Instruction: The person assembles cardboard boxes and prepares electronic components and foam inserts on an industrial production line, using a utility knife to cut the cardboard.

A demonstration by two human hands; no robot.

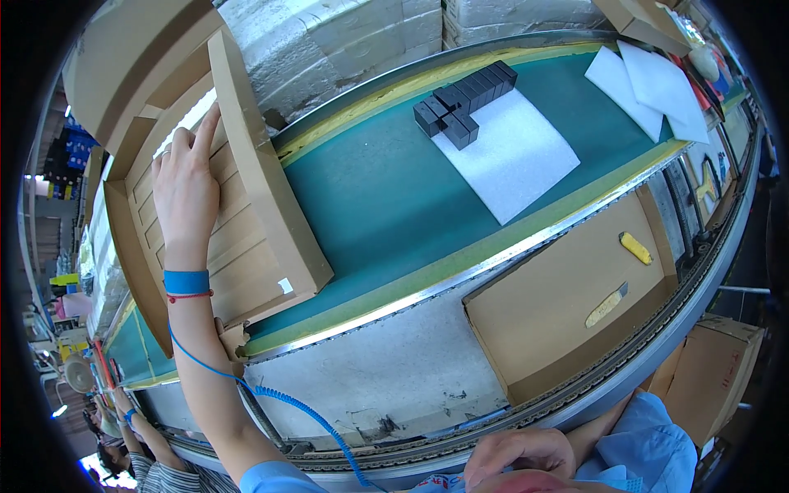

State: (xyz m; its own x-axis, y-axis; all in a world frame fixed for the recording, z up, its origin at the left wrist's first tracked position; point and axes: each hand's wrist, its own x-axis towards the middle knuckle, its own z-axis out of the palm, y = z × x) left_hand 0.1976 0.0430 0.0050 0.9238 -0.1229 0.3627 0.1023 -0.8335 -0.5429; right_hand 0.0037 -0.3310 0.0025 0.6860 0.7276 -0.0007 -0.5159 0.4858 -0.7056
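My left hand (187, 181) reaches into an open shallow cardboard box (261, 197) at the left, its fingers stretched out along a white strip (197, 115) at the far end. Flat brown cardboard panels (238, 238) line the inside of this box. The left wrist wears a blue band (186, 282) with a coiled blue cord (304, 404). My right hand (522, 456) is curled closed near my chest at the lower edge; what it holds, if anything, is hidden. Several black blocks (468, 94) stand in a row, partly on a white foam sheet (518, 152).
A green belt (353, 205) runs under the box and blocks. More white foam sheets (649, 90) lie at the far right. A cardboard tray (551, 312) in front holds a yellow-handled cutter (606, 306) and a yellow piece (635, 248). White foam blocks (345, 49) are stacked behind; other people's arms (148, 431) show lower left.
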